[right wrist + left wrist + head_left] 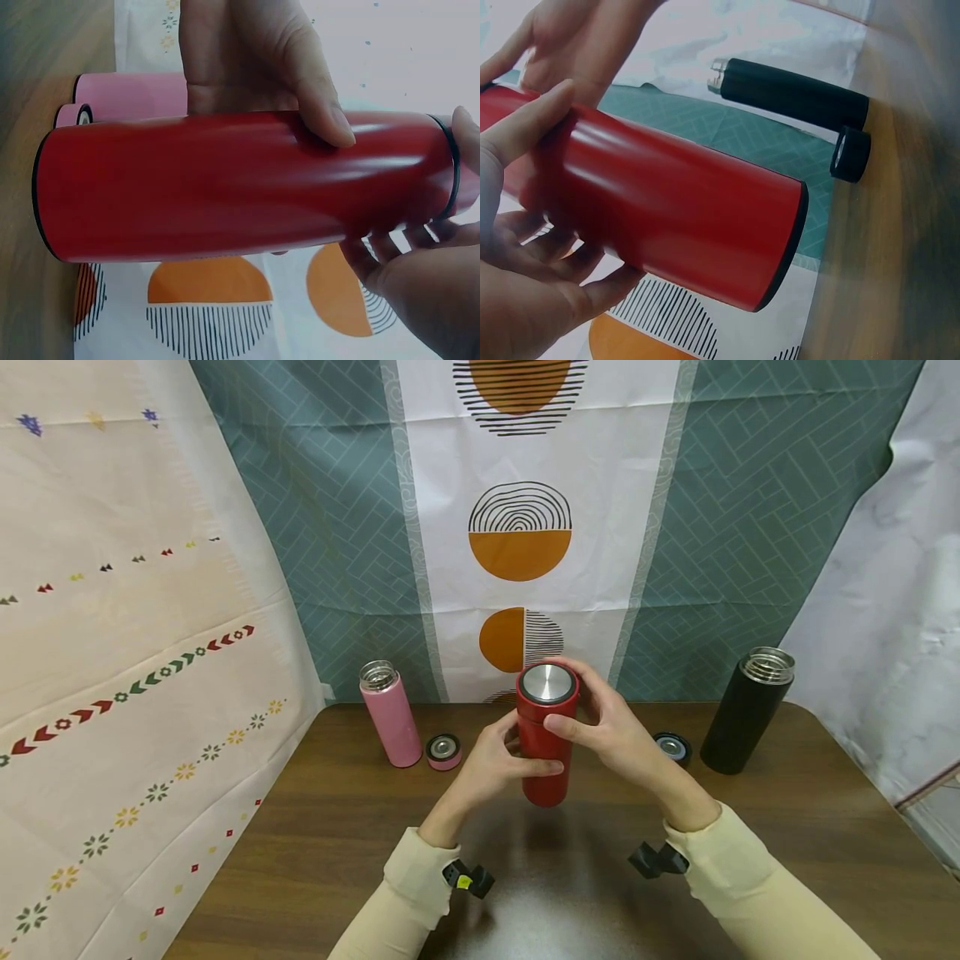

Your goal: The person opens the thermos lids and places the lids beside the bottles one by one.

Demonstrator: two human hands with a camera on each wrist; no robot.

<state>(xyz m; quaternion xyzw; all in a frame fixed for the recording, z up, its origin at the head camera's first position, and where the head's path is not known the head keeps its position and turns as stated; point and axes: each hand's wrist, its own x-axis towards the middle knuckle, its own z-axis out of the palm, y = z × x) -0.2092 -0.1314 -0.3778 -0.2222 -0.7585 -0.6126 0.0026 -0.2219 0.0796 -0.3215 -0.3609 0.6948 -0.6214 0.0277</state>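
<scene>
A red thermos flask (546,747) is held up over the table, with its steel-topped lid (547,683) facing the head camera. My left hand (487,764) grips the flask's body, thumb on one side and fingers curled round the other, as the left wrist view shows. Higher up, my right hand (618,731) grips the flask around its lid end, thumb near the seam. In the right wrist view a dark seam runs between the lid and the red body (180,187). The lid sits on the flask.
On the left stands an uncapped pink flask (392,718), its pink lid (444,752) beside it. An uncapped black flask (746,718) stands at the right, with a black lid (672,747) close by. Behind the brown table (322,852) hangs a patterned cloth (337,527).
</scene>
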